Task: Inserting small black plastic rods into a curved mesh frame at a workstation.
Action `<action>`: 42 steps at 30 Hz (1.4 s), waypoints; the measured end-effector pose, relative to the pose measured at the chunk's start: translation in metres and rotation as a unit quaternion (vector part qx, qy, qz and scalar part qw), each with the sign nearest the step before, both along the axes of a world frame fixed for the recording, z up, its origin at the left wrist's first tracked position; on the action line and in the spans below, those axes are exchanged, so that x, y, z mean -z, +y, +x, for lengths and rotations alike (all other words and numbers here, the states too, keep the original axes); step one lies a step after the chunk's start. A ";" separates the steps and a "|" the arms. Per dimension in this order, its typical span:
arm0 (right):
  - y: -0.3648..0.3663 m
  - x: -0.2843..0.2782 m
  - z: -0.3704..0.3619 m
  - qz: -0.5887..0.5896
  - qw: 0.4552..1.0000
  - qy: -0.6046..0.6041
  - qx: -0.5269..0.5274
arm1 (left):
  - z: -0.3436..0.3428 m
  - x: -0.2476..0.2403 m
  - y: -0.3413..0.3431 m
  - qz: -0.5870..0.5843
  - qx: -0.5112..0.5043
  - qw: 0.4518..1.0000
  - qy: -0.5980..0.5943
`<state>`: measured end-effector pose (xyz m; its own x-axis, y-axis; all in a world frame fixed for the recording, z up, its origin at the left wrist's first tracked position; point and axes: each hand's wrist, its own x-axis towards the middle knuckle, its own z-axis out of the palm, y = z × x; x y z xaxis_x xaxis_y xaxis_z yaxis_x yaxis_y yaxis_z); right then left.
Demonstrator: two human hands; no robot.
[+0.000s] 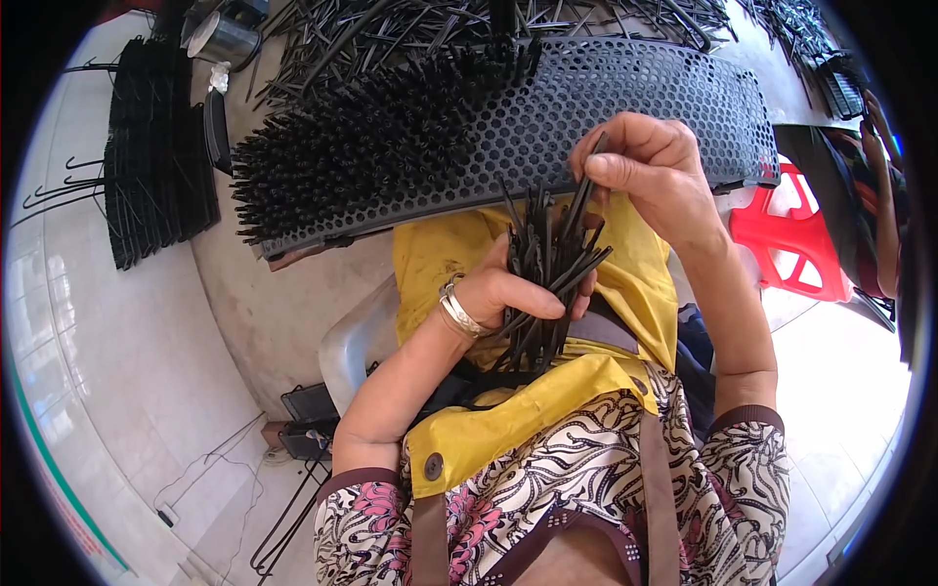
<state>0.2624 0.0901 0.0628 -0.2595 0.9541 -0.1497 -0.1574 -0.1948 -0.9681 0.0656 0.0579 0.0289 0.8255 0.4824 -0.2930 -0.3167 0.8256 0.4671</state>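
Observation:
My left hand [489, 291], with a bracelet at its wrist, is wrapped round a loose bundle of thin black sticks [537, 254] above my lap. My right hand [664, 176] pinches a dark stick [584, 200] between thumb and fingers, just over the top of that bundle. Beyond my hands lies a long grey panel [635, 98] full of round holes. Black sticks [362, 146] stand upright, densely packed, in its left part, while the holes on its right part show bare. Whether the pinched stick still touches the bundle, I cannot tell.
Loose black sticks [391, 39] lie heaped behind the panel. A dark bristly panel [156, 156] with hooked rods leans at the left, near a metal can [225, 44]. At the right are a red plastic stool [791, 234] and another person's arm [887, 225]. A yellow apron [430, 244] covers my lap.

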 end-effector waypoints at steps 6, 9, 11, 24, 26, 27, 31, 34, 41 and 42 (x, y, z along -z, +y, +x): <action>0.008 -0.007 0.007 0.109 0.981 -0.108 0.120 | 0.000 0.005 0.000 -0.010 -0.009 1.000 -0.012; 0.015 -0.008 0.015 0.040 0.984 -0.052 0.167 | -0.001 0.006 -0.001 -0.006 -0.016 1.000 -0.013; 0.024 -0.007 0.022 0.054 0.980 -0.015 0.193 | -0.001 0.007 -0.001 -0.005 -0.018 1.000 -0.017; 0.061 0.015 0.037 0.171 0.919 -0.083 0.345 | -0.001 0.014 0.000 0.003 -0.007 1.000 0.001; 0.060 0.014 0.037 0.192 0.915 -0.076 0.347 | -0.001 0.011 0.000 0.000 -0.018 1.000 -0.013; 0.060 0.012 0.036 0.212 0.910 -0.069 0.349 | -0.001 0.012 0.000 0.000 -0.018 1.000 -0.013; 0.062 0.002 0.024 0.269 0.881 -0.110 0.372 | 0.000 0.012 0.000 -0.015 -0.016 1.000 -0.019; 0.064 -0.003 0.013 0.344 0.863 -0.113 0.353 | 0.000 0.011 0.000 -0.023 -0.016 0.999 -0.021; 0.060 -0.013 -0.002 0.302 0.852 -0.208 0.374 | 0.001 0.012 0.001 -0.026 -0.015 0.999 -0.020; 0.060 -0.014 -0.003 0.310 0.840 -0.245 0.372 | 0.000 0.012 0.001 -0.026 -0.016 0.999 -0.020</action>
<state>0.2594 0.1503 0.0773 0.3909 0.7594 0.5201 0.4347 0.3457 -0.8316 0.0658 0.0586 0.0166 0.8212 0.4941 -0.2854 -0.3608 0.8371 0.4111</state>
